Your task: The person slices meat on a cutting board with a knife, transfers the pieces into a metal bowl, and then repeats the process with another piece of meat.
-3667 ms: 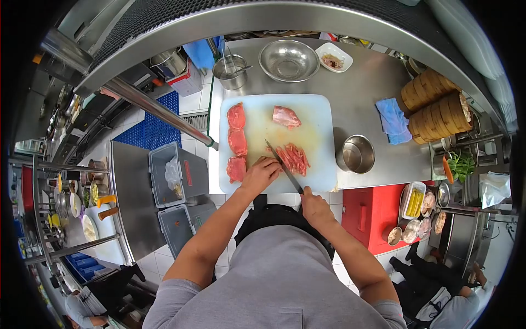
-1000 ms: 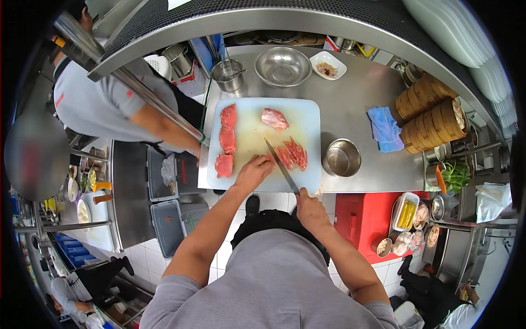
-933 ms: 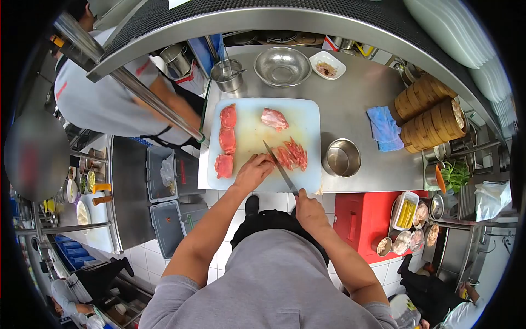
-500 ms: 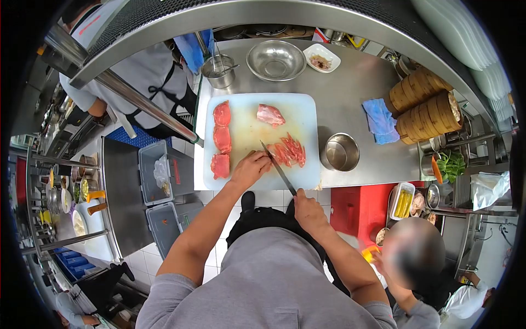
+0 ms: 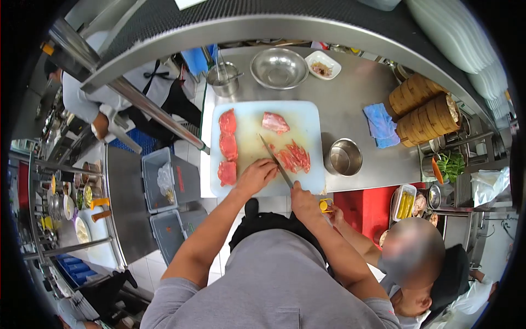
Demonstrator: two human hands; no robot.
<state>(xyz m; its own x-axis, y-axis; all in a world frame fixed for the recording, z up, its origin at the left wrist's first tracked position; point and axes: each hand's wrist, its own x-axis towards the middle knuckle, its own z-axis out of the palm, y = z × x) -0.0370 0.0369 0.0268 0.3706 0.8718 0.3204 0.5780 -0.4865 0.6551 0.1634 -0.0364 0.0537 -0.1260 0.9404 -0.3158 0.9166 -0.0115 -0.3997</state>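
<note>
With our right hand (image 5: 304,202) closed around the handle of a kitchen knife (image 5: 278,163), we work over a white cutting board (image 5: 252,122) on a stainless steel counter (image 5: 356,82). The blade slants away from us and to the left across the near half of the board. Our left hand (image 5: 258,174) rests at the board's near side, fingers curled and bunched together beside the blade; we cannot tell whether they pinch any meat. Just right of the blade, on the board, lies a loose pile of sliced raw meat (image 5: 295,157). Three raw meat slabs (image 5: 228,147) line the board's left side, and a paler meat chunk (image 5: 275,123) sits toward its far edge. Beyond the board stand a utensil pot (image 5: 223,82), a steel bowl (image 5: 279,68) and a square white dish (image 5: 322,66) of food. To its right we see a steel pot (image 5: 343,157) and, farther off, a blue cloth (image 5: 382,125) beside bamboo steamers (image 5: 428,120). Off the board's near right corner, a co-worker's hand (image 5: 336,215) holds a small yellow item (image 5: 324,206).
</note>
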